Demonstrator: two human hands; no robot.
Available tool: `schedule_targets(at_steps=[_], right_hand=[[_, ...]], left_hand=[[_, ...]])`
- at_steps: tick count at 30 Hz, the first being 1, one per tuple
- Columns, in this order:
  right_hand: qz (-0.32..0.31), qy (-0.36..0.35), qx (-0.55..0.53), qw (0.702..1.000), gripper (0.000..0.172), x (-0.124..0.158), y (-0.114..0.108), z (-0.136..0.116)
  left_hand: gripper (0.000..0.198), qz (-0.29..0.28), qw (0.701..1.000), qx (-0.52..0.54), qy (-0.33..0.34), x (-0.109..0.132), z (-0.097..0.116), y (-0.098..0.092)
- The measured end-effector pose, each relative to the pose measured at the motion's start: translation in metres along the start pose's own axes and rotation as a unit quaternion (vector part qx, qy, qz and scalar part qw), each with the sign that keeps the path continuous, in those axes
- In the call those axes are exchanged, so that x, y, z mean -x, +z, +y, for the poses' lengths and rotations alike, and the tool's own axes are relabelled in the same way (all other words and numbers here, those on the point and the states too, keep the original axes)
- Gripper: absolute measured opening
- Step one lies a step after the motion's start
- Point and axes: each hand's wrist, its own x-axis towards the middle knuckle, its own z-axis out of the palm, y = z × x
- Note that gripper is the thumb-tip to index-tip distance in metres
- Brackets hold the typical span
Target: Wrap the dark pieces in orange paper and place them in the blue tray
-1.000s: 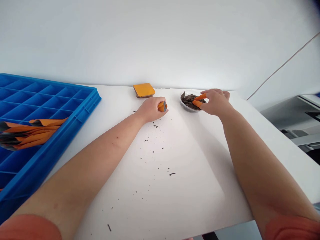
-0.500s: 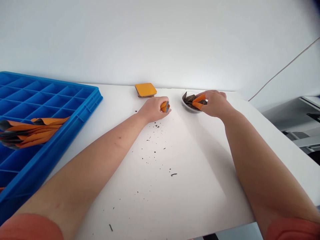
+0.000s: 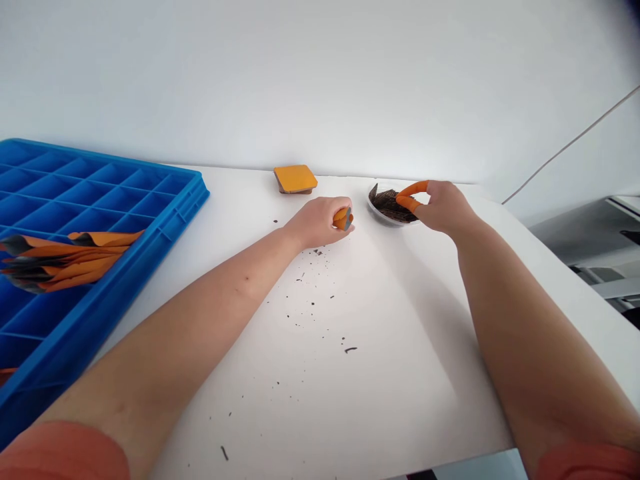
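Note:
My left hand [image 3: 323, 221] is closed around a rolled orange wrapper [image 3: 343, 219], whose open end shows a grey inside. My right hand [image 3: 440, 203] is over a clear shallow bowl [image 3: 385, 219] on the right. Orange finger covers sit on its thumb and forefinger, and their tips are pinched together at the dark brown, thin dried pieces [image 3: 387, 202] heaped in the bowl. Whether a piece is between those fingertips is too small to tell. Beside my left hand, toward the wall, lies a small stack with an orange top [image 3: 295, 178].
On the left, a blue divided tray [image 3: 187, 193] holds a bundle of orange wrappers [image 3: 95, 267] with dark grey insides. Dark crumbs and slivers [image 3: 351, 350] are scattered over the white table [image 3: 390, 373]. A white wall [image 3: 320, 80] rises behind, with a thin cord at right.
My right hand's fingertips have lifted slightly and drawn together at the bowl. My left hand has shifted a little to the right with the rolled wrapper. The view has moved slightly.

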Motion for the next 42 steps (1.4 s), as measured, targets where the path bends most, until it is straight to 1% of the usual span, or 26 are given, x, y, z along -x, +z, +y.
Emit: schedule_targets(at_steps=[3, 7, 9, 12, 17, 19, 22, 25, 28, 30, 33, 35, 36, 37, 39, 42], right_hand=[[0.006, -0.007, -0.016, 1.0, 0.032, -0.001, -0.003, 0.004], [0.023, -0.023, -0.048, 0.998, 0.025, -0.002, -0.004, 0.008], [0.016, -0.021, -0.066, 0.997, 0.02, -0.001, -0.005, 0.007], [0.006, -0.017, -0.086, 0.996, 0.018, 0.001, -0.006, 0.005], [-0.019, -0.006, -0.085, 0.996, 0.016, -0.001, -0.009, 0.007], [-0.01, -0.001, -0.079, 0.997, 0.017, -0.002, -0.009, 0.007], [0.022, 0.007, -0.084, 0.996, 0.017, -0.001, -0.01, 0.005], [0.029, 0.015, -0.091, 0.995, 0.014, 0.001, -0.011, 0.0], [0.03, 0.031, -0.074, 0.996, 0.012, 0.002, -0.011, -0.002], [0.05, 0.028, -0.058, 0.997, 0.014, 0.002, -0.012, -0.003], [0.098, -0.017, -0.038, 0.994, 0.022, 0.007, -0.013, -0.007], [0.128, -0.081, -0.046, 0.987, 0.024, 0.014, -0.014, -0.014], [0.137, -0.125, -0.058, 0.981, 0.024, 0.019, -0.015, -0.019], [0.139, -0.17, -0.07, 0.973, 0.023, 0.024, -0.015, -0.024], [0.113, -0.239, -0.077, 0.961, 0.023, 0.034, -0.014, -0.035], [0.104, -0.295, -0.083, 0.946, 0.024, 0.047, -0.011, -0.049]], left_hand=[[0.022, 0.003, 1.0, -0.006, -0.006, 0.0, -0.002, 0.0], [0.02, 0.008, 1.0, -0.003, -0.014, 0.0, -0.005, 0.0], [0.02, 0.009, 1.0, 0.0, -0.015, 0.0, -0.005, 0.0], [0.019, 0.008, 1.0, 0.004, -0.016, 0.0, -0.004, 0.0], [0.022, -0.019, 1.0, -0.002, -0.008, 0.0, -0.001, -0.001], [0.024, -0.028, 1.0, -0.011, -0.005, 0.0, -0.001, -0.001], [0.025, -0.037, 0.999, -0.018, -0.009, 0.0, 0.0, 0.0], [0.027, -0.05, 0.999, -0.014, -0.015, 0.001, 0.001, -0.001], [0.028, -0.067, 0.997, -0.008, -0.024, 0.001, 0.002, -0.001], [0.028, -0.073, 0.997, -0.009, -0.025, 0.001, 0.003, 0.0], [0.028, -0.074, 0.997, -0.01, -0.027, 0.001, 0.002, 0.0], [0.029, -0.074, 0.997, -0.001, -0.032, 0.001, 0.002, 0.0], [0.029, -0.075, 0.997, 0.004, -0.036, 0.001, 0.002, 0.0], [0.029, -0.077, 0.996, 0.008, -0.041, 0.002, 0.003, -0.001], [0.027, -0.074, 0.995, 0.02, -0.055, 0.002, 0.003, -0.001], [0.029, -0.041, 0.994, 0.056, -0.084, 0.002, 0.002, 0.0]])
